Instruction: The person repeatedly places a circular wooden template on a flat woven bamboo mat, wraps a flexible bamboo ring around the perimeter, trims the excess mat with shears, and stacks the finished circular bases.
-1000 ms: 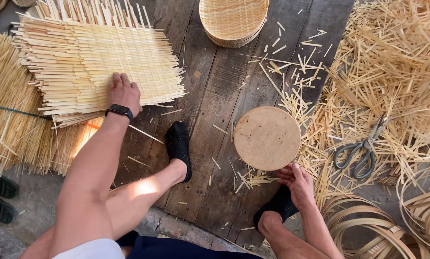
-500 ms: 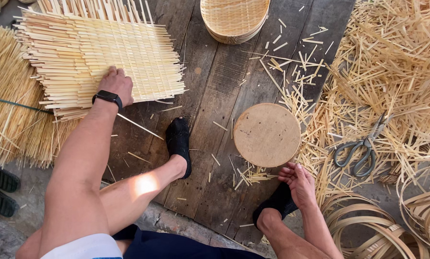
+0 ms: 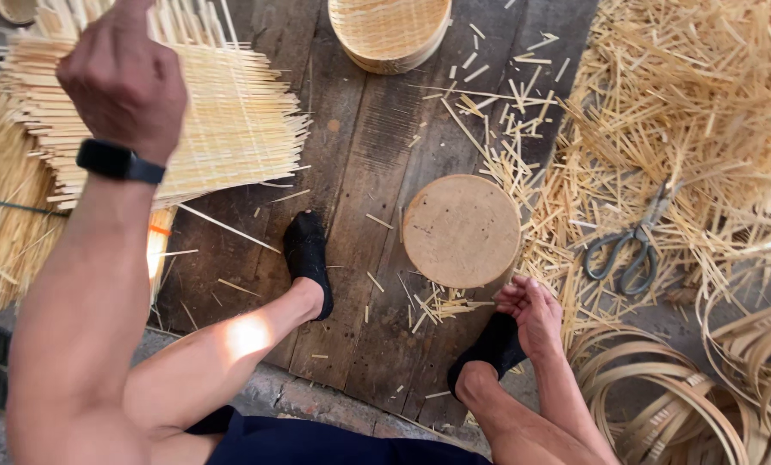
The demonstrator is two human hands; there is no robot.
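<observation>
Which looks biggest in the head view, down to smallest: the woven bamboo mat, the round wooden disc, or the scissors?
1. Woven bamboo mat, though the raised left hand hides part.
2. Round wooden disc.
3. Scissors, clearly smallest.
All lie at floor level, so the order seems safe.

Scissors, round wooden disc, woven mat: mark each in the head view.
scissors (image 3: 631, 245), head view, on the pivot where the blades cross.
round wooden disc (image 3: 461, 230), head view, centre of its flat top.
woven mat (image 3: 230, 120), head view, on the woven middle right of the raised left hand (image 3: 125, 77).
</observation>
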